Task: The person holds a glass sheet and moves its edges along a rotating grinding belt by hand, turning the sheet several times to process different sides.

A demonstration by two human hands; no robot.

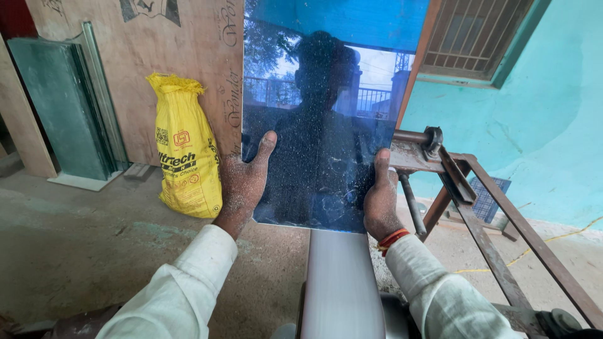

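**Mirror pane held upright over the grinding belt, edge work in hand**

Left hand [244,182] grips the left edge of the mirror pane [320,113], thumb on the front face, fingers hidden behind. Right hand [380,198] clamps the right edge the same way; orange band at the wrist. Both hands are dusted with fine grit.

Pane fills the centre and upper centre of the frame, roughly vertical, with its bottom edge just above the blurred pale belt [342,282] at lower centre. Can't tell whether they touch. My read: bottom edge is being ground, or is about to be. Next move calls for a steady two-handed grip, with the pane kept square to the belt and fingers kept off it.

Rusty steel frame [483,213] sits centre-right, just beside the right hand. Yellow sack [186,150] centre-left against a plywood sheet [141,69]. Stacked glass sheets [66,107] lean at upper left. Turquoise wall [534,125] on the right.
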